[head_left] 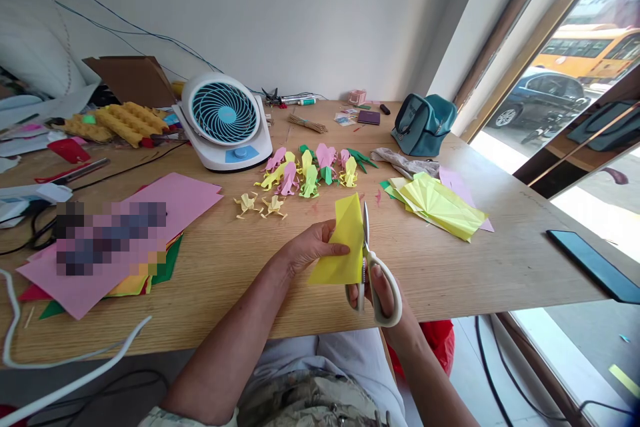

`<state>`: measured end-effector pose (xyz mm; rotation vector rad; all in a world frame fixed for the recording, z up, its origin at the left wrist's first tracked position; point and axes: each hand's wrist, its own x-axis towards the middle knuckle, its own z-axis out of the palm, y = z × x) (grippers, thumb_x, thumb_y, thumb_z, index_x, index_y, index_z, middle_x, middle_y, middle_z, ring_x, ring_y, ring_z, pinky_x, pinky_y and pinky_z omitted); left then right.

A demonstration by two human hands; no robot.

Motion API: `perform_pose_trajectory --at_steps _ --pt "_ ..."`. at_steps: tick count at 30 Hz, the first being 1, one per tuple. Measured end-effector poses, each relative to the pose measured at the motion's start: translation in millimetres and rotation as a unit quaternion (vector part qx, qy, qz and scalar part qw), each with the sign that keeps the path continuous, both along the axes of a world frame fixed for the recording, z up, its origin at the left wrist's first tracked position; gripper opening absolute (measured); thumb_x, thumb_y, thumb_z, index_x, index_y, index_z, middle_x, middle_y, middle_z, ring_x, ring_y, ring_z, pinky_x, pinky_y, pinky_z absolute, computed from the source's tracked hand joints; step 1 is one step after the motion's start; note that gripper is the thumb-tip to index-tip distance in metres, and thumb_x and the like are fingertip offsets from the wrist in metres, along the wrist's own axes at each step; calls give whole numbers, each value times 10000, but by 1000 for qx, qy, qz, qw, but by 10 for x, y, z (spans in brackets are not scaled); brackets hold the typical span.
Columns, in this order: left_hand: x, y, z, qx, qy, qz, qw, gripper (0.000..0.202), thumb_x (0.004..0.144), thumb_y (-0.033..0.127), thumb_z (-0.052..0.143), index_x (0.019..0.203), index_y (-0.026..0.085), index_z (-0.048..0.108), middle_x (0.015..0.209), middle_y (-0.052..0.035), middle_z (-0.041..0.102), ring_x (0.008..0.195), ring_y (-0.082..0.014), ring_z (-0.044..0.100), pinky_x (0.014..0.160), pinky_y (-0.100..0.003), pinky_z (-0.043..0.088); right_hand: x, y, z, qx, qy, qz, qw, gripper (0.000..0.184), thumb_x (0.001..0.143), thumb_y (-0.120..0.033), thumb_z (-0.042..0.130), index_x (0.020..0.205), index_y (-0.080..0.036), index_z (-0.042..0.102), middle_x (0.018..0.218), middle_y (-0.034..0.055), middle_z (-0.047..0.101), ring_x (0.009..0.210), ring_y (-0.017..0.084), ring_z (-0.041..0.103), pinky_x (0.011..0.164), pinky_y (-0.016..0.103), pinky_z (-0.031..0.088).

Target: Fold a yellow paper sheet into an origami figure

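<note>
A yellow sheet of paper (345,250) is pinched in my left hand (320,243), thumb on the near face and fingers behind it. My right hand (383,290) grips white-handled scissors (390,307), with fingers through the loops. The blades point away from me along the paper's right edge. Whether they touch the paper, I cannot tell. Beyond my hands stand several folded paper figures (307,173) in pink, yellow and green. Two small pale yellow ones (273,206) lie nearer, to the left.
A white fan (225,113) stands at the back left. Coloured paper sheets (185,197) lie at the left, and creased yellow paper (440,203) at the right. A teal bag (423,123) sits at the back right; a dark phone-like slab (595,263) is at the right edge.
</note>
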<state>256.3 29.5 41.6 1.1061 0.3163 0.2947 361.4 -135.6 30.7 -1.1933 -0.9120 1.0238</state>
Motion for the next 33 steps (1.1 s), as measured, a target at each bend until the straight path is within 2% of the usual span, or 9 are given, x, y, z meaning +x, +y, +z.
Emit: perform_pose_trajectory --at_steps 7,12,18,23,28,33 --pt "3 1 -12 6 10 -2 1000 514 560 314 952 965 124 697 939 -81 748 784 -173 685 752 -256 517 -25 -32 59 -14 -22 -8 1000 604 935 -699 419 632 -201 576 537 5 523 494 122 416 529 291 330" --pt "0 9 -16 14 15 -3 1000 516 558 327 953 952 123 689 911 -76 743 771 -168 679 736 -251 524 -39 -38 85 -23 -6 -9 1000 620 923 -712 431 604 -196 557 530 10 517 486 117 415 505 283 314" --pt "-3 -11 -1 6 13 -4 1000 523 557 331 956 953 123 684 905 -78 739 716 -152 667 685 -238 524 -36 -10 71 -11 15 -12 1000 572 931 -689 450 676 -196 593 558 6 545 491 111 413 510 278 337" --pt "15 -41 10 0 -5 -4 1000 530 551 343 959 942 123 678 883 -73 736 687 -148 663 676 -243 522 -25 0 25 8 31 -11 999 524 931 -681 461 824 -194 620 604 5 579 521 116 456 531 273 361" --pt "-6 -6 -7 -33 -20 -13 999 544 567 382 952 974 128 696 920 -92 746 785 -180 694 742 -261 539 5 -35 41 3 -23 19 1000 595 947 -687 404 676 -190 587 583 19 554 530 125 469 552 288 372" --pt "-44 42 -26 -36 -26 41 998 509 691 513 858 988 126 715 914 -88 749 803 -170 694 744 -239 526 4 -48 67 6 -54 50 997 623 952 -694 373 672 -190 610 580 12 519 517 118 398 546 290 343"
